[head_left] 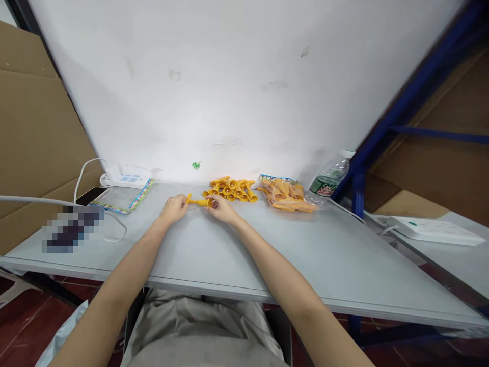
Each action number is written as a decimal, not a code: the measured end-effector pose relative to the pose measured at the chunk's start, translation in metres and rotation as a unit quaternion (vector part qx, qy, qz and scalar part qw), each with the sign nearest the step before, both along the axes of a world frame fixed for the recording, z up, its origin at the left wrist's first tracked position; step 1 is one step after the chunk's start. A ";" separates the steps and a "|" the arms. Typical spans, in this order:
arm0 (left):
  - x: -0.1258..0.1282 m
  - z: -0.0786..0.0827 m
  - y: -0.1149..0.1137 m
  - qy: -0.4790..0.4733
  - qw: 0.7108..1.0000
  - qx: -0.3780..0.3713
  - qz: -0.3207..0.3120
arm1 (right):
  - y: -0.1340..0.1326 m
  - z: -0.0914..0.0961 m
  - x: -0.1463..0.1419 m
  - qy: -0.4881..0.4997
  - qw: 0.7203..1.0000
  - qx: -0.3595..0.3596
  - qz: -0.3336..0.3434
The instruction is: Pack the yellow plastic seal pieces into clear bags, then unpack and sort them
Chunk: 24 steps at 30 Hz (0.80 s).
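Observation:
Both my hands meet at the far middle of the grey table. My left hand pinches the thin end of a small yellow plastic trumpet toy. My right hand is closed on its wider bell end. The toy lies level between the two hands, just above the tabletop. Right behind it sits a loose pile of several identical yellow trumpets. A clear bag with more of the yellow trumpets lies to the right of the pile.
An empty clear bag with a colourful edge lies at the left, with a white power strip and a phone beside it. A plastic water bottle stands at the right by a blue rack post. Another power strip lies far right.

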<state>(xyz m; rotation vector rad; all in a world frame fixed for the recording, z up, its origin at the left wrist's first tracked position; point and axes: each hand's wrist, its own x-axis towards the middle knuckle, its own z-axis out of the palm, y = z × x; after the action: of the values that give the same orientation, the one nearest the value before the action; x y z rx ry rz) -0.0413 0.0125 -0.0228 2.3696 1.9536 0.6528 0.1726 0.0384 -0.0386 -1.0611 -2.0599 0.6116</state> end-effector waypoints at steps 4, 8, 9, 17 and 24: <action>0.009 -0.003 -0.002 0.004 0.995 0.038 -0.097 | -0.001 -0.001 -0.004 0.026 0.999 -0.023 0.024; 0.019 -0.003 -0.007 0.008 0.986 0.055 -0.158 | -0.001 -0.002 -0.005 0.027 0.998 -0.048 0.043; 0.019 -0.002 -0.008 0.008 0.986 0.057 -0.157 | -0.001 -0.002 -0.005 0.019 0.998 -0.050 0.042; -0.013 0.008 -0.003 -0.042 0.979 0.058 0.192 | -0.010 0.006 -0.005 -0.105 0.993 -0.046 -0.002; -0.028 0.011 0.000 -0.052 0.961 -0.037 0.270 | -0.020 0.023 -0.007 -0.130 0.991 0.002 0.010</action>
<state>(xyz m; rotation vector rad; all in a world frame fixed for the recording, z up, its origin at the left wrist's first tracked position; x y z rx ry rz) -0.0690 0.0130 -0.0118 1.7114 2.5341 0.6779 0.1660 0.0184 -0.0156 -1.1702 -2.2974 0.5001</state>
